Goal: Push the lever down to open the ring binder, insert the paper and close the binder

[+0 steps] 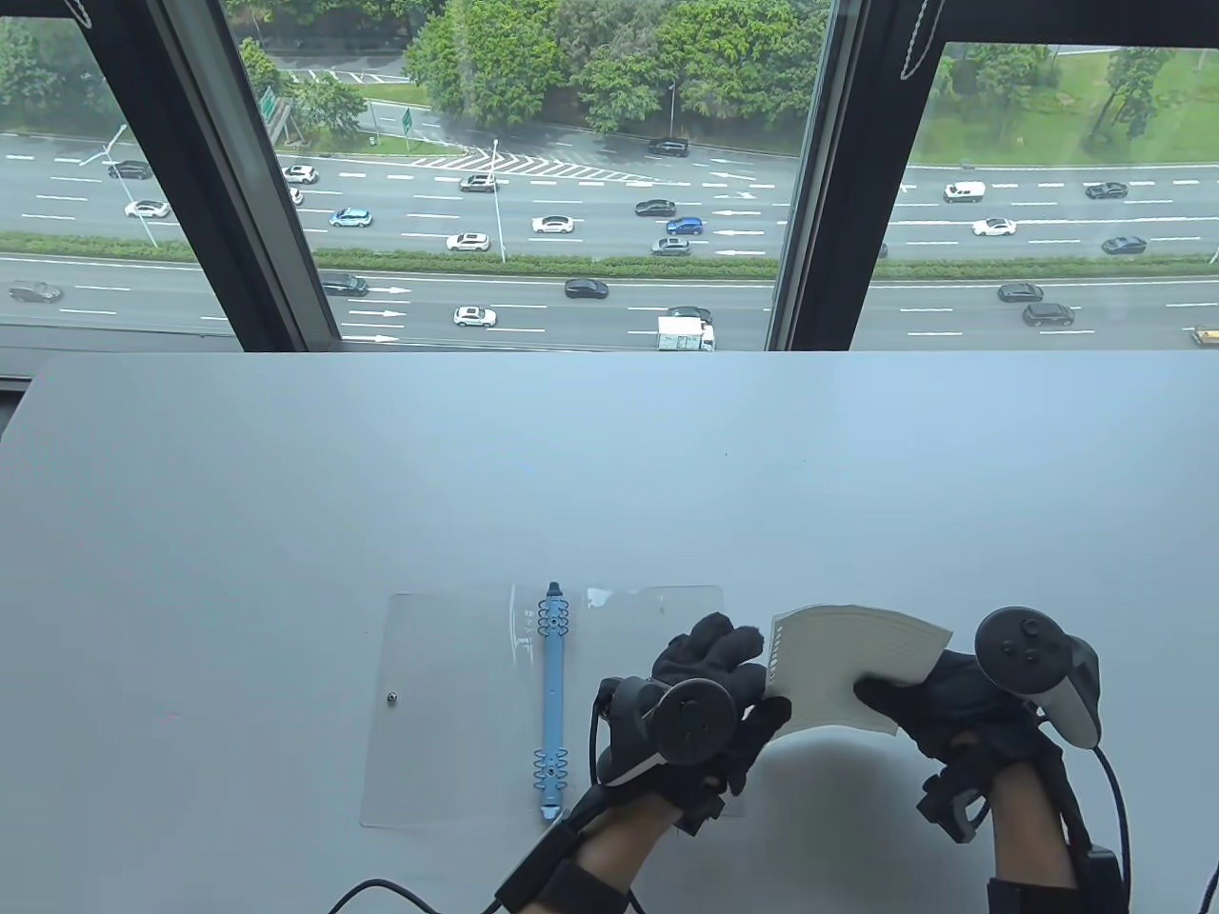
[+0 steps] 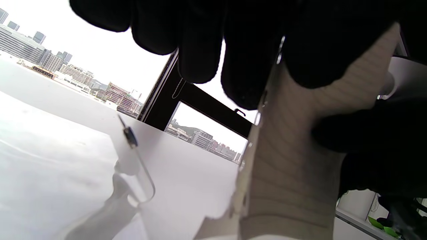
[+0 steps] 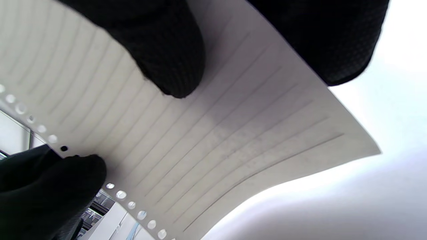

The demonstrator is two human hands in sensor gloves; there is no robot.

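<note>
A pale worktop [image 1: 286, 495] fronts a window [image 1: 533, 171] above a busy highway. Both hands, left [image 1: 709, 695] and right [image 1: 938, 705], pinch lined, punched paper [image 1: 848, 671] aloft right of the clear binder [image 1: 457, 705], seemingly open flat.

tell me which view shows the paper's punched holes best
The right wrist view: the lined paper fills it, holes running along its left edge. The table view shows them tiny; the left wrist view sees the sheet nearly edge-on.

Left hand [image 1: 709, 690] and right hand [image 1: 938, 700] hold paper [image 1: 848, 671] beside binder [image 1: 543, 705]
</note>
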